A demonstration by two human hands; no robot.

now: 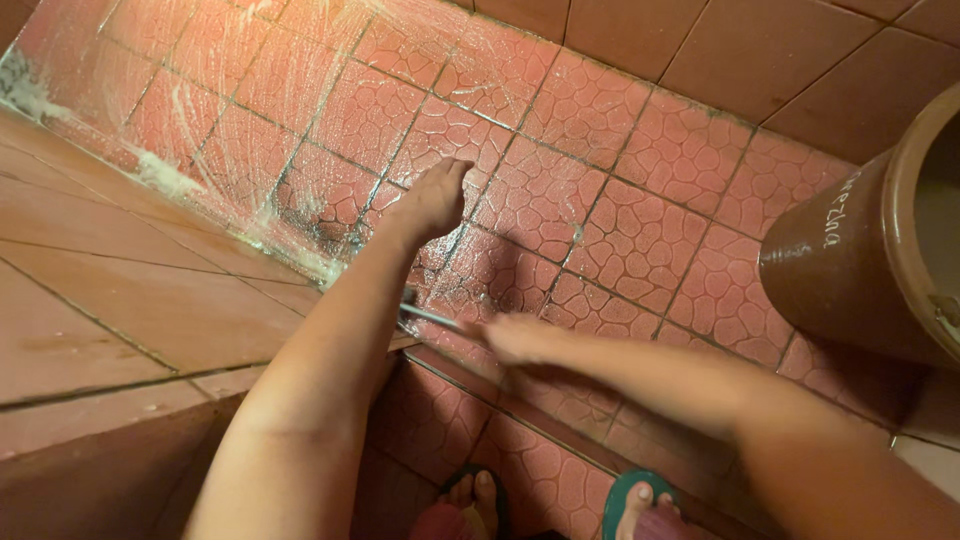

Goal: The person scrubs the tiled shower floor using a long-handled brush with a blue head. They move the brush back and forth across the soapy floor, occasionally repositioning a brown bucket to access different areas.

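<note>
- Left hand is pressed flat, palm down, on the tiled floor near its middle; fingers are stretched fwd, nothing is gripped, so the grip is open.
- Right hand is seen blurred, just behind and to the right of the left forearm; it is closed round the end of a thin grey handle.
- The handle is run leftward from the right grip and is cut off behind the left forearm, so its far end can't be seen; what kind of tool it is can't be told.
- The handle is held low, just above the floor, beside the raised step edge at the floor's left side.
- White soapy streaks are spread over the floor's far-left corner and along the step edge, well ahead of both hands.
- A brown clay pot is stood at the floor's right edge, well apart from the right hand.
- Two feet in teal flip-flops are planted at the near edge, below the arms.
</note>
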